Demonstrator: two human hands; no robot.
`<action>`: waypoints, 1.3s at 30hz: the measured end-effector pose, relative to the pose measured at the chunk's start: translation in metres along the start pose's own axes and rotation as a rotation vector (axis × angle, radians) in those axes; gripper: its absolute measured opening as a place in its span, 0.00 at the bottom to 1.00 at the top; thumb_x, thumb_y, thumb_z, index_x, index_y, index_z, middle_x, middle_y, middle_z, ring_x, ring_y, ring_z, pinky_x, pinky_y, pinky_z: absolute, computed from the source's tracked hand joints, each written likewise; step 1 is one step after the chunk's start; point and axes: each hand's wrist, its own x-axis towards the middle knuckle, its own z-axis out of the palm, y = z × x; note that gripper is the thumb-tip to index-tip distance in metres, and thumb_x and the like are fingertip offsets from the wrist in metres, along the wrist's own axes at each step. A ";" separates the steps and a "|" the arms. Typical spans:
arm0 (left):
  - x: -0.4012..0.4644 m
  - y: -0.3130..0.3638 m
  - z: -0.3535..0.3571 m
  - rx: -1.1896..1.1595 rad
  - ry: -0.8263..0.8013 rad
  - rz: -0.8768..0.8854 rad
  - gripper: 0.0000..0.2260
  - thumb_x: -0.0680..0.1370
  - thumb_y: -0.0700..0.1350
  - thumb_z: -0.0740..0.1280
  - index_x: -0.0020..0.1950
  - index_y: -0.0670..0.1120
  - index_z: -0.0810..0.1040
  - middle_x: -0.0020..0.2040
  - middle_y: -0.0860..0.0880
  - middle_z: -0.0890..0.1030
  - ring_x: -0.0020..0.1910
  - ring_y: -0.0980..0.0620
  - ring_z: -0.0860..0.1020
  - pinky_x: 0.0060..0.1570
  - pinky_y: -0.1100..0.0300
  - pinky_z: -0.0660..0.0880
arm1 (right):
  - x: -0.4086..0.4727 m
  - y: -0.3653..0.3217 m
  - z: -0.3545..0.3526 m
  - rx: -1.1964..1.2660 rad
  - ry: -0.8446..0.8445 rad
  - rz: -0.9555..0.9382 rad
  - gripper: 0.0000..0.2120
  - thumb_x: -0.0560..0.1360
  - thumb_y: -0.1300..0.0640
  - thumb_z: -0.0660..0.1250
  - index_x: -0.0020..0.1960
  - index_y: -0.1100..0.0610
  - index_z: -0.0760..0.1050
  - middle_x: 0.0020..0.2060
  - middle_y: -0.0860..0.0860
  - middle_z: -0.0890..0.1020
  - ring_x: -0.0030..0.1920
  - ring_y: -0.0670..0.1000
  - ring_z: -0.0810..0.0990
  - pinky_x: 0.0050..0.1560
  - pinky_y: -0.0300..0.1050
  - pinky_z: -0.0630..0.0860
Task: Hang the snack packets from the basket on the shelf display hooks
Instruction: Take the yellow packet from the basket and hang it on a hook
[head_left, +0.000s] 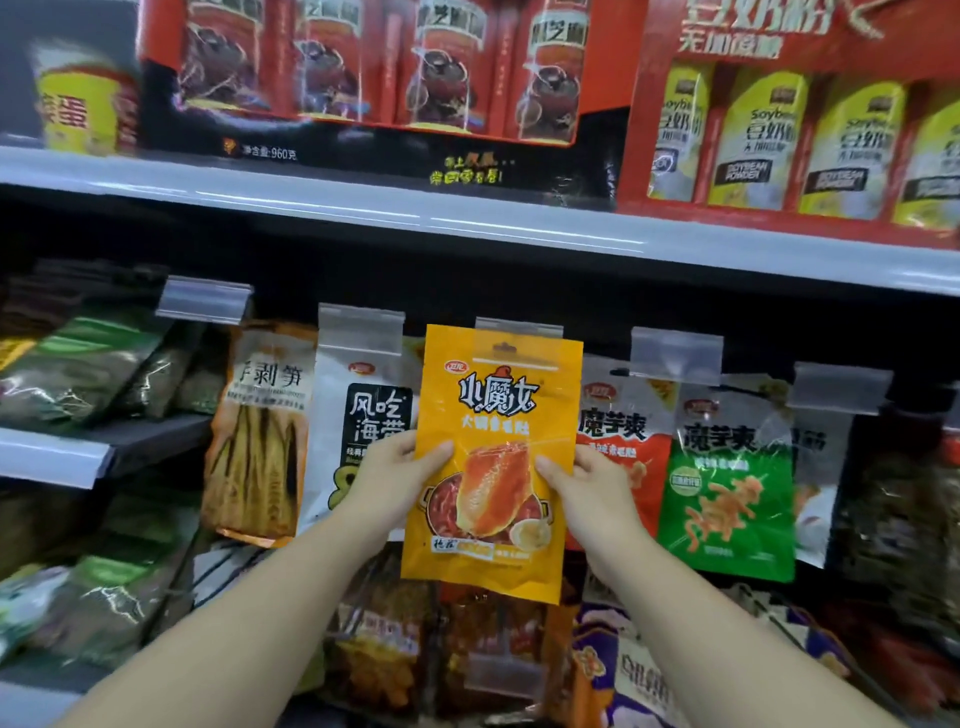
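While both hands hold it up against the row of display hooks, the orange snack packet (493, 457) sits upright in front of the middle hook's clear price tag holder (518, 332), with its hang hole (503, 347) near the top edge roughly level with that holder. The left hand (387, 480) pinches the packet's left edge, thumb on the printed face and the other fingers hidden behind; the right hand (584, 486) does the same on the right edge, so both sets of fingers are narrow and clamped on the packet at mid-height. Whether the hole is already on the hook cannot be told, because the hook's wire is hidden behind the packet. The chief risk, as I judge it, is a miss: the tag holder overlaps the packet's top and masks the hook tip, so the hole may slide past it and the packet would drop once released. Gripping so low also leaves the top free to bend backward, which could fold the hole shut. Neighbours hang just beside it, the white seaweed packet (371, 415) on the left and the red konjac packet (618, 441) on the right, and a sideways nudge could knock either askew. The basket is not in view.
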 end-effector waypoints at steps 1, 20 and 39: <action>0.002 -0.001 0.000 -0.005 -0.009 -0.003 0.06 0.78 0.46 0.67 0.51 0.47 0.82 0.45 0.50 0.86 0.41 0.52 0.85 0.35 0.62 0.80 | 0.001 0.000 0.001 0.001 0.006 0.000 0.04 0.77 0.58 0.67 0.45 0.51 0.79 0.44 0.49 0.86 0.46 0.51 0.85 0.50 0.50 0.80; 0.003 -0.006 -0.015 -0.112 -0.214 0.061 0.07 0.77 0.43 0.68 0.54 0.45 0.81 0.48 0.47 0.86 0.45 0.48 0.85 0.40 0.60 0.81 | -0.021 0.003 -0.003 -0.026 0.042 -0.151 0.06 0.77 0.57 0.67 0.47 0.47 0.79 0.45 0.46 0.86 0.49 0.48 0.84 0.57 0.55 0.78; 0.018 -0.002 0.002 -0.088 -0.071 -0.099 0.14 0.80 0.53 0.62 0.48 0.45 0.82 0.43 0.46 0.86 0.37 0.51 0.85 0.31 0.63 0.78 | 0.012 0.014 0.002 0.045 0.030 -0.004 0.05 0.77 0.59 0.67 0.48 0.52 0.80 0.45 0.50 0.86 0.48 0.52 0.85 0.57 0.56 0.79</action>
